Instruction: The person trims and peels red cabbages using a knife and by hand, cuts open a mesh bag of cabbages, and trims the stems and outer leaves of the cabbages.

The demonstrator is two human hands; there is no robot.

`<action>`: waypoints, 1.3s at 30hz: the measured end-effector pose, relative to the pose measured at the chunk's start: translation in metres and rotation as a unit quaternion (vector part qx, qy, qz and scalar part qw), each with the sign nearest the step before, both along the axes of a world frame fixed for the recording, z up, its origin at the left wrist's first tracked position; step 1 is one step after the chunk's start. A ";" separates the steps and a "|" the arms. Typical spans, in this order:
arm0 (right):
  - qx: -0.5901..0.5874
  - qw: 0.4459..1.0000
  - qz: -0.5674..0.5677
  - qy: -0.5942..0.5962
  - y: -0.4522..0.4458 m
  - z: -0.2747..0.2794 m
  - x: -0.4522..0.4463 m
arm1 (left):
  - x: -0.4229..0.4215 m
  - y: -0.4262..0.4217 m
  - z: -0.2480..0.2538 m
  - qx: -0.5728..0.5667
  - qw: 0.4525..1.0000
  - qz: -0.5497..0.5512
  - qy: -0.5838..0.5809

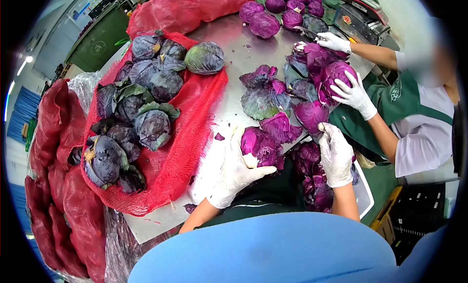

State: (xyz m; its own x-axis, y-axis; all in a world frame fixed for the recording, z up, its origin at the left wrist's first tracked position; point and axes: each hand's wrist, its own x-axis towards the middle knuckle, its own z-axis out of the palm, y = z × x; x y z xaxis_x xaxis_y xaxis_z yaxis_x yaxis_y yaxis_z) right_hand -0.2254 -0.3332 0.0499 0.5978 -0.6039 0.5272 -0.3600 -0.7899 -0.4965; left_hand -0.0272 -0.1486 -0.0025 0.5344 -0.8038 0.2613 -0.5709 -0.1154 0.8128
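My left grip (233, 170), cupped around the cabbage (263, 147), should steady it while my right grip (336, 155), nearly closed, pinches the leaf (311, 114) ahead.

Metal tbl (243, 51) w/ red mesh bags (192, 117), purple cabbages (264, 25) & lvs (263, 100).

Stainless-type metal tbl (231, 34) mid-rm, bare patches shiny. Lg green bin (95, 42) upper L, beyond tbl; flr (72, 70) beside it pale. Blue hanging sheets or panels (22, 112) far L, material unclear. Bright strip lts (22, 67) near L edge. Pale wall (402, 10) upper R. Blk crates (419, 210) lower R, w/ yellow frame (388, 209) alongside. Pic corners dark.
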 end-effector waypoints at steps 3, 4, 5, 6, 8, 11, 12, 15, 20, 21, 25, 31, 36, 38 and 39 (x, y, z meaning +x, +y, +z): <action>0.153 0.979 0.129 -0.024 0.027 0.004 0.028 | -0.006 0.002 0.004 0.004 1.000 0.000 -0.026; 0.155 0.977 0.149 0.008 0.037 0.006 0.037 | -0.007 0.001 0.006 0.005 0.998 0.002 -0.065; 0.157 0.972 0.169 0.040 0.045 0.006 0.043 | -0.008 0.000 0.005 0.004 0.998 0.000 -0.066; 0.161 0.970 0.157 0.094 0.048 0.009 0.049 | -0.010 -0.001 0.003 -0.014 0.994 -0.014 -0.106; 0.140 0.969 0.161 0.127 0.044 0.004 0.054 | -0.014 0.001 0.015 -0.005 0.994 -0.037 -0.107; 0.108 0.971 0.163 0.140 0.041 0.001 0.059 | -0.018 0.001 0.008 -0.028 0.996 -0.033 -0.076; 0.061 0.985 0.154 0.058 0.035 -0.011 0.064 | -0.020 0.003 0.018 0.017 0.993 -0.027 -0.113; 0.107 0.982 0.130 0.083 0.008 -0.032 0.069 | -0.025 0.005 0.017 0.036 0.991 -0.057 -0.119; 0.347 0.930 0.110 0.047 -0.013 -0.033 0.065 | -0.011 0.015 0.010 0.004 0.995 -0.036 -0.092; 0.379 0.903 0.201 0.001 -0.004 -0.035 0.065 | -0.012 0.019 0.009 0.014 0.997 -0.028 -0.066; 0.244 0.913 0.250 0.212 0.015 -0.003 0.075 | -0.014 0.016 0.009 0.004 0.993 -0.057 -0.106; 0.213 0.907 0.294 0.213 0.016 0.013 0.069 | -0.026 0.010 0.013 0.026 0.992 -0.053 -0.113; 0.190 0.921 0.294 0.169 0.014 0.007 0.069 | -0.024 0.007 0.011 0.023 0.985 -0.072 -0.152; 0.224 0.920 0.250 0.201 0.015 0.011 0.073 | -0.024 0.008 0.016 0.028 0.986 -0.078 -0.142; 0.257 0.914 0.223 0.220 0.010 0.015 0.077 | -0.024 0.009 0.018 0.033 0.987 -0.084 -0.131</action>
